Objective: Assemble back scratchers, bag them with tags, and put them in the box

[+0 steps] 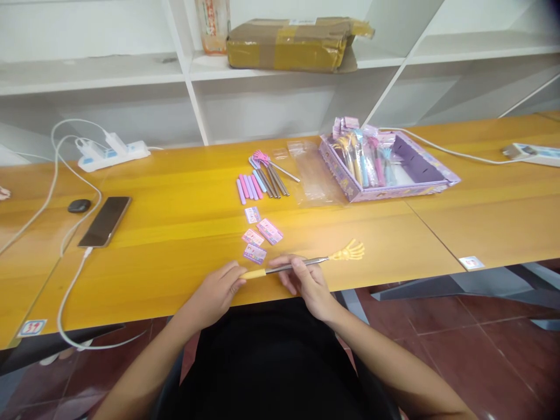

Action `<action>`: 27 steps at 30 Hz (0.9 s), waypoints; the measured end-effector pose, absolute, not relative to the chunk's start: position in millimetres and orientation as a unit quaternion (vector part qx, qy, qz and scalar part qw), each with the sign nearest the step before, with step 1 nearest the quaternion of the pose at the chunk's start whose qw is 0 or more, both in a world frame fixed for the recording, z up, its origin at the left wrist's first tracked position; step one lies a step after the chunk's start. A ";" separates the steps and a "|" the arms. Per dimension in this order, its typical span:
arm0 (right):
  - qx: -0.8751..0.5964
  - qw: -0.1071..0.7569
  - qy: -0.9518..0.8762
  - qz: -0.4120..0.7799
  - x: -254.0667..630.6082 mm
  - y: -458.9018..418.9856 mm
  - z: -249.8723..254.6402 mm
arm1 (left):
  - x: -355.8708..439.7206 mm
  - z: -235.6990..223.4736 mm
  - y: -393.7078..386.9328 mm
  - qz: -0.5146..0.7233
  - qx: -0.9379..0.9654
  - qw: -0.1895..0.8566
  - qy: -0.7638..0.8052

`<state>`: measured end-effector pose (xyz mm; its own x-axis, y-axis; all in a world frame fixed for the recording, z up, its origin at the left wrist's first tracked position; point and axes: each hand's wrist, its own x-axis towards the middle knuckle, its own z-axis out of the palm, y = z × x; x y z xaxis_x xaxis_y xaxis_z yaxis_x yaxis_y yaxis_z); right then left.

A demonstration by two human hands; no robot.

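My left hand (216,291) pinches the yellow grip of a telescopic back scratcher (306,262) at the table's near edge. My right hand (304,280) is closed round its metal shaft a little to the right. The scratcher lies nearly level, its yellow skeleton-hand head (350,251) pointing right over the wooden table (175,233). Just beyond my hands lie several small printed cards (261,233). Farther back rests a row of more scratchers (262,181) with pink, purple and blue grips.
A purple display box (420,175) holding packaged scratchers stands at the back right, clear plastic sleeves (312,175) beside it. A phone (105,220) on a white cable, a black earbud case (79,205) and a power strip (114,153) are at left. White shelves carry a cardboard parcel (293,44).
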<state>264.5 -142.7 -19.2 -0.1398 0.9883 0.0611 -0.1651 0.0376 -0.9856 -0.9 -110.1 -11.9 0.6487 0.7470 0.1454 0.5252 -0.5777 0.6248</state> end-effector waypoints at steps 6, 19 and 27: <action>-0.430 0.455 -0.532 0.570 254.1 -144.4 -7.0 | 0.7 -13.3 -109.7 0.209 0.861 0.279 0.371; -0.368 0.634 -0.449 0.510 298.7 -114.0 -14.6 | 2.8 -7.0 -105.8 0.157 0.857 0.332 0.363; -0.364 0.592 -0.478 0.538 289.0 -116.1 -16.7 | 1.1 -14.5 -107.6 0.152 0.862 0.318 0.364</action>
<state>289.0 -116.1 -16.7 -0.0349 0.9843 0.1731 -0.2886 0.1559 -0.9447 1.1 -107.6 -14.5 0.6894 0.7238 0.0298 0.5308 -0.5327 0.6591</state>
